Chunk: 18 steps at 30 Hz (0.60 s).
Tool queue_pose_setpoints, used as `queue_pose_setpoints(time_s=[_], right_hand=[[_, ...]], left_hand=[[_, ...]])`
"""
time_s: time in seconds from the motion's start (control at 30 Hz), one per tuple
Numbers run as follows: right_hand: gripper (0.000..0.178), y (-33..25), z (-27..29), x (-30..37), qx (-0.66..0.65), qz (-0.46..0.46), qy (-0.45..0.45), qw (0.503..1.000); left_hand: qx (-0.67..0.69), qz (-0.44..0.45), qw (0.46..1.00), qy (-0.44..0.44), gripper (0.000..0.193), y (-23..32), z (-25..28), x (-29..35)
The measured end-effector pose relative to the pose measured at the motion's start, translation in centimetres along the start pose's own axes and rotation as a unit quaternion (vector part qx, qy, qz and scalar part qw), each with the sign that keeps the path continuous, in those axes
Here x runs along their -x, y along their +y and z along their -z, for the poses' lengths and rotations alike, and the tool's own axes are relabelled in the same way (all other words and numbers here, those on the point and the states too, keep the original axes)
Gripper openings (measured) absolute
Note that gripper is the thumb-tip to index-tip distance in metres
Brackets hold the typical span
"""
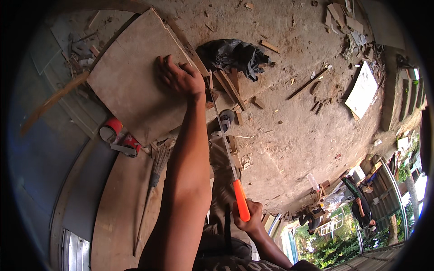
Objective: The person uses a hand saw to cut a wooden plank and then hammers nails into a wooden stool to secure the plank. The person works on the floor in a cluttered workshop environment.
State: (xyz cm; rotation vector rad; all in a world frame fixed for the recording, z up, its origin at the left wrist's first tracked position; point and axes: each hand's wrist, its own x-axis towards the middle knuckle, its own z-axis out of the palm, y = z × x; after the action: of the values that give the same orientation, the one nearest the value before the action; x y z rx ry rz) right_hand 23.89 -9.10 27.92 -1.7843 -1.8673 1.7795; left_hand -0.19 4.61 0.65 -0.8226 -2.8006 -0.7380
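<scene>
My left hand [184, 77] lies on a pale plywood board [131, 58], its fingers spread over the surface near the right edge. In my right hand [254, 217] is a handsaw [242, 198], gripped by its orange handle. The saw's thin blade [224, 137] reaches away toward the board's right edge, just past my left wrist. Whether the teeth touch the wood cannot be made out. A strip of darker wood [192, 52] runs along that edge. My shoe [226, 119] shows on the floor beside the blade.
A crumpled black plastic bag [237, 54] and wood offcuts [231, 88] lie beyond the board. Red cans [112, 128] and a broom [159, 165] are at left. A white sheet [361, 90] lies far right. Another person [359, 205] is at lower right.
</scene>
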Motion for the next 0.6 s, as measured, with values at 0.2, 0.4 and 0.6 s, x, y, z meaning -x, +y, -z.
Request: queue_pose_setpoints(time_s=[0.2, 0.4, 0.6], right_hand=[[0.014, -0.4, -4.8, -18.8, -0.041, -0.028, 0.008, 0.999], [0.01, 0.9, -2.6, -7.5, -0.059, 0.005, 0.013, 0.998], [0.01, 0.9, -0.6, -3.7, -0.011, 0.014, -0.004, 1.0]], left_hand=[[-0.015, -0.049, 0.999, 0.008, 0.042, -0.3, -0.3, -0.2], [-0.017, -0.015, 1.0, 0.002, 0.041, -0.3, 0.1, -0.1], [-0.027, -0.031, 0.999, -0.002, 0.044, -0.3, 0.5, -0.3]])
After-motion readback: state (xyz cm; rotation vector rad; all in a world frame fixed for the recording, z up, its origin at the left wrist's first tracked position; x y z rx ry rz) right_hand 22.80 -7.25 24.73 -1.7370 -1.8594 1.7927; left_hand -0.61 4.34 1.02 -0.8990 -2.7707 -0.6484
